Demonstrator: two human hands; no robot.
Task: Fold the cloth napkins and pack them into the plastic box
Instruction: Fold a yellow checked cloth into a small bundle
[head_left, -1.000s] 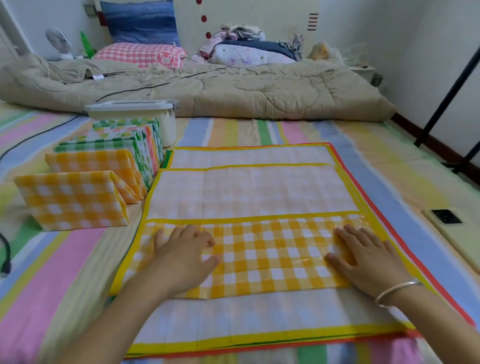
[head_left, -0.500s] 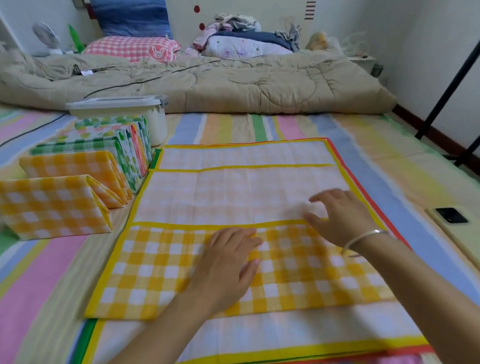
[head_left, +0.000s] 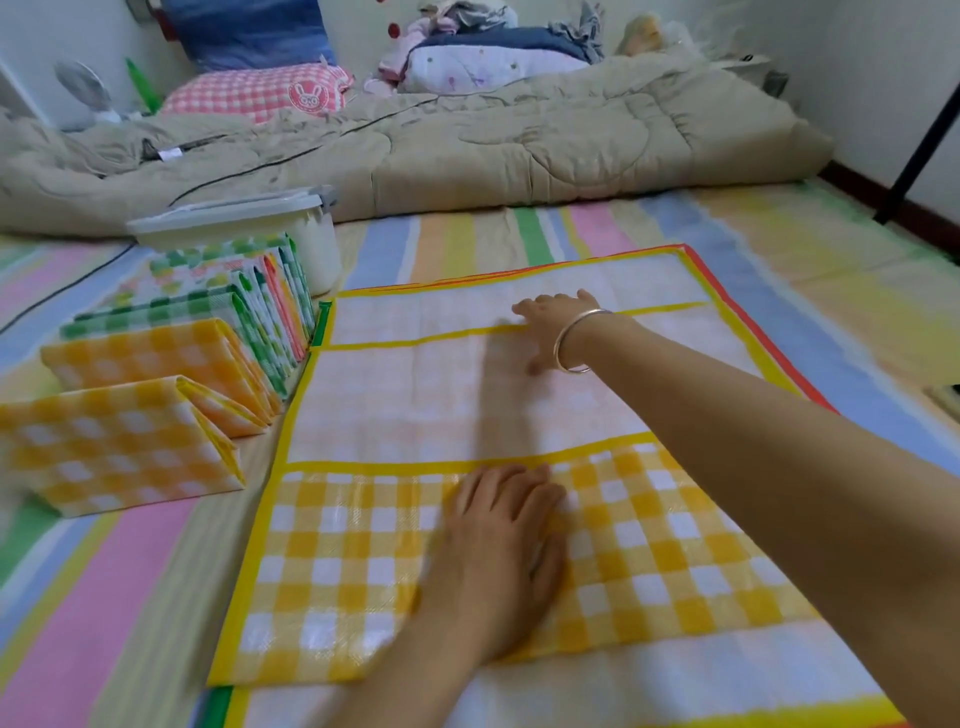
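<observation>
Pressing napkin (head_left: 649, 545) flat, left hand (head_left: 498, 551) — right hand (head_left: 556, 327) at far edge.

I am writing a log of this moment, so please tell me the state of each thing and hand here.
top napkin: spread flat, near edge folded over, checked side up.
left hand: flat, pressing on the folded part.
right hand: reaching to the napkin's far edge; grip unclear, blurred.
plastic box: lid on.
folded napkins: folded, in a row outside the plastic box.
</observation>
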